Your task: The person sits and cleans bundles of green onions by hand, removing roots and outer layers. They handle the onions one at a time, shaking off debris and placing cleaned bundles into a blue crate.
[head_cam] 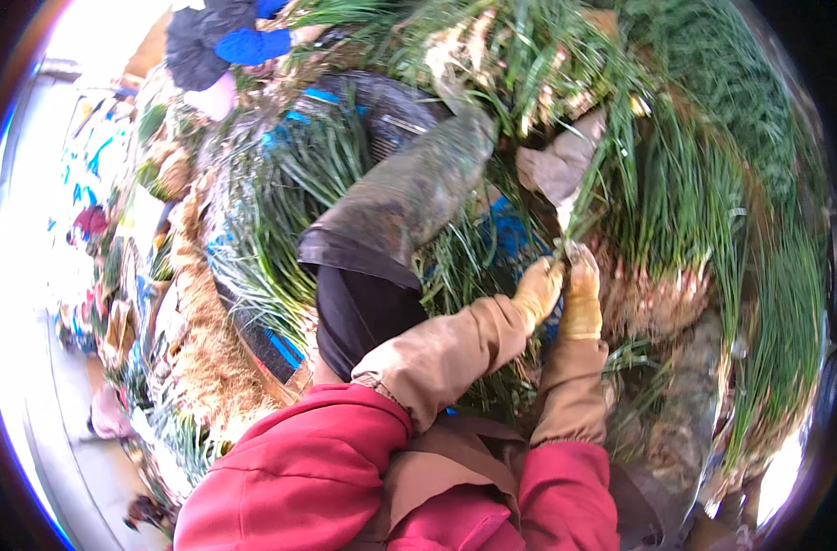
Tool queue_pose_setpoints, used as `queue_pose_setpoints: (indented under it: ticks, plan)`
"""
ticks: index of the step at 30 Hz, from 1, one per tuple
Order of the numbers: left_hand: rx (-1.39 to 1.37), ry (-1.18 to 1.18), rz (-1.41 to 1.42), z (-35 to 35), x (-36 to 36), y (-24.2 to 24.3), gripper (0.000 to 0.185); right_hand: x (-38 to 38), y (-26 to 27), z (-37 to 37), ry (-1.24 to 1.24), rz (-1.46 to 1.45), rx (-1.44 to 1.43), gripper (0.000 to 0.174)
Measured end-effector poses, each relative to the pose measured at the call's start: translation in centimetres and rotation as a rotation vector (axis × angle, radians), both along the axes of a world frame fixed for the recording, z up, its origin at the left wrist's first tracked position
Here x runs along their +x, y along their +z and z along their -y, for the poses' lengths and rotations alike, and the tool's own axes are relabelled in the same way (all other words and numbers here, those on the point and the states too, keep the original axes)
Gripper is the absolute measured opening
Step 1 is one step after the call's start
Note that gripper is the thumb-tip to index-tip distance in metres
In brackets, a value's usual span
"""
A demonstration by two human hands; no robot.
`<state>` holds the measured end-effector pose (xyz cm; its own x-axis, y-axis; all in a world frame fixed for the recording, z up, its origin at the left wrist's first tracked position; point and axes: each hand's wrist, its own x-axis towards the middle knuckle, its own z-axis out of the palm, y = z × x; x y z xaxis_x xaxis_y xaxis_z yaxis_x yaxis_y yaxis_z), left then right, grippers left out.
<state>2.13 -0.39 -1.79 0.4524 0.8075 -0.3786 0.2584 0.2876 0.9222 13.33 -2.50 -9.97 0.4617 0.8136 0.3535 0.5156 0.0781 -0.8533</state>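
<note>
My left hand, in a yellowish glove, meets my right hand, gloved alike, in front of my body. Between their fingertips they pinch a spring onion, whose green leaves run up and away; its lower end is partly hidden by the fingers. Close beyond the hands lies a pale grey, crumpled cloth-like thing. Right of my right hand stands a dense row of spring onions, their reddish bulbs and tangled roots towards me.
A leg in a muddy camouflage cover crosses left of the hands. More spring onions lie in a heap at left, beside a brown fibrous mass. At top left is another person's blue glove. Blue sheeting shows under leaves.
</note>
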Motion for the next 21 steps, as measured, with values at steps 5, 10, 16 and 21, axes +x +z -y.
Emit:
queue_pose_setpoints:
  ticks: [5, 10, 16, 21]
  plan:
    - [0.032, 0.003, -0.100, 0.5, -0.6, 0.1, 0.022, -2.6, 0.9, 0.3, -0.220, -1.370, 0.195, 0.013]
    - [-0.601, 0.091, 0.360, 0.1, -0.4, 5.6, 0.019, -1.7, -1.5, 3.1, 0.094, -1.838, -0.009, 0.030]
    - [-1.154, -0.035, 0.655, -0.4, -2.3, 4.9, 0.025, -4.1, 8.5, 2.0, 0.959, -2.152, 0.223, 0.034]
    - [-1.306, -0.006, 0.590, -1.2, -2.5, 2.5, 0.028, -4.1, 7.7, 1.7, 0.075, -2.018, 0.038, 0.027]
